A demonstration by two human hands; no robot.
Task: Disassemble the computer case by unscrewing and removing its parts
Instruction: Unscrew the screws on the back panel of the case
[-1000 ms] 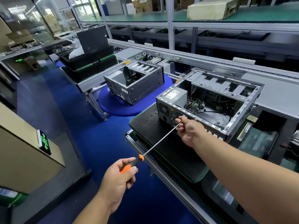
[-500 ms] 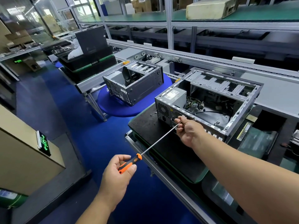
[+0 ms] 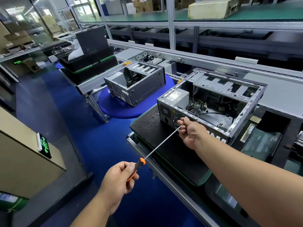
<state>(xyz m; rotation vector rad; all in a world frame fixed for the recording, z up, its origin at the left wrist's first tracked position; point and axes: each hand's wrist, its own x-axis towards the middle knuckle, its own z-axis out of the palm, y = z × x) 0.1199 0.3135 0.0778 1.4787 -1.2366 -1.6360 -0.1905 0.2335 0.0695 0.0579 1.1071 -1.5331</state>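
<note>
An open grey computer case [image 3: 246,110] lies on its side on a black mat [image 3: 165,145], its power supply [image 3: 177,97] in the near left corner and loose cables inside. My left hand [image 3: 119,181] grips the orange and black handle of a long screwdriver [image 3: 160,145]. The thin shaft runs up and right to the case's rear panel. My right hand [image 3: 191,131] pinches the shaft near its tip, against the rear panel beside the fan grille. The tip itself is hidden by my fingers.
A second open case [image 3: 136,87] sits on a blue round pad [image 3: 108,104] to the left. Two small screws [image 3: 155,115] lie on the mat by the rear panel. Black trays [image 3: 88,63] stand further left, a conveyor rail [image 3: 196,61] behind, bins of parts [image 3: 260,143] at the right.
My left hand has shifted its grip on the handle, turning it slightly. The right hand stays pinched on the shaft at the rear panel.
</note>
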